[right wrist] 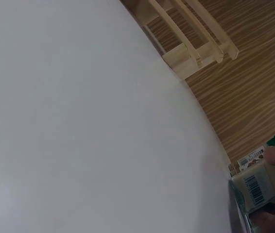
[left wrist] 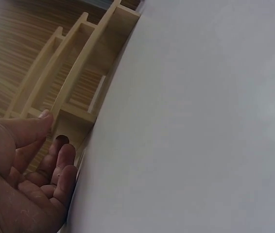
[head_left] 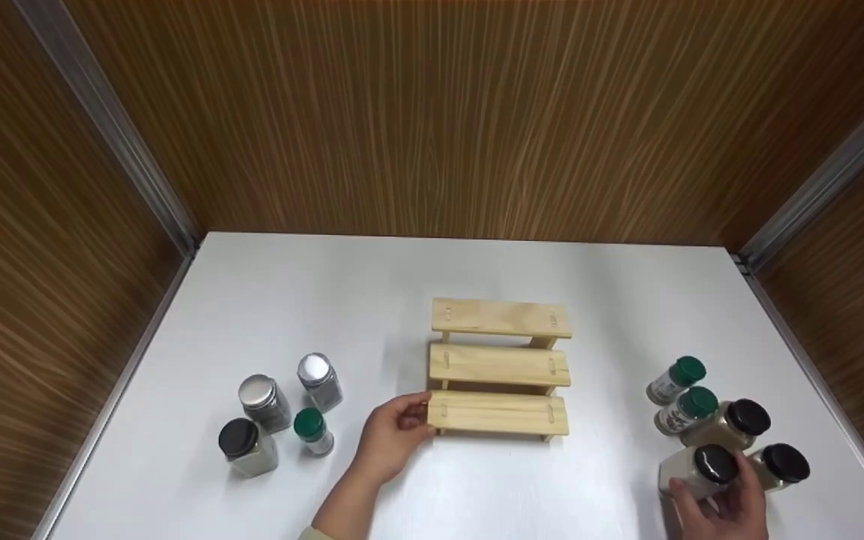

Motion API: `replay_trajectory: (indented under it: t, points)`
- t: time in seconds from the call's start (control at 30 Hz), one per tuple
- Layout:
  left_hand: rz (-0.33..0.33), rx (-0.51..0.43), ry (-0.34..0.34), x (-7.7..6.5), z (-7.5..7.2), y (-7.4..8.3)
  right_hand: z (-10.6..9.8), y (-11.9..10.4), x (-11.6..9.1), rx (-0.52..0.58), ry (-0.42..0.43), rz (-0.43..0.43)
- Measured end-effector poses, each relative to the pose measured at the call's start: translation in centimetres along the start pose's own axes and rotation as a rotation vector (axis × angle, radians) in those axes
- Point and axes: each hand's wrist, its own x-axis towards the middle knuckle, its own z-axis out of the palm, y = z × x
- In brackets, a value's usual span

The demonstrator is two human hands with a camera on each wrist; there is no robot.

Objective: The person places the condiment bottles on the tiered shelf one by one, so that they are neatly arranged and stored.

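A three-step wooden spice rack [head_left: 499,364] stands near the middle of the white table. My left hand [head_left: 394,435] pinches the left end of its lowest step, thumb near the front edge. In the left wrist view the thumb of the left hand [left wrist: 21,160] lies against the step's end, other fingers curled below. At the right, my right hand [head_left: 728,506] grips a square spice jar [head_left: 679,472] with a black lid and pale contents. The right wrist view shows a barcode label on that jar [right wrist: 259,187], which tilts between thumb and fingers.
Beside the gripped jar stand two black-lidded jars [head_left: 784,465] and two green-capped bottles [head_left: 672,382]. On the left are two silver-lidded jars [head_left: 271,409], a black-lidded jar [head_left: 256,454] and a green-capped bottle [head_left: 318,439]. Wood-grain panels [head_left: 462,120] wall the table's back and sides.
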Motion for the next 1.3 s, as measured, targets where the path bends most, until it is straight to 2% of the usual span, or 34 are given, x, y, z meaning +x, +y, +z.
replay_trajectory:
  t: [0.2,0.47,0.7,1.03,1.3]
  points:
    - [0.024,-0.011,0.006,0.0,0.0,-0.1,1.1,-1.2,-0.6,0.092,-0.035,-0.095]
    - [0.02,-0.025,0.007,0.0,0.0,-0.3,3.2,-2.9,-0.6,0.139,-0.161,-0.159]
    - [0.016,-0.018,0.016,0.0,0.0,-0.3,5.0,-4.5,-0.6,0.027,-0.248,-0.207]
    - [0.0,-0.017,0.012,-0.1,0.0,-0.2,8.2,-6.8,-0.5,0.055,-0.333,-0.374]
    - [0.01,-0.022,0.019,-0.1,0.0,-0.1,11.0,-8.2,-0.9,0.093,-0.385,-0.423]
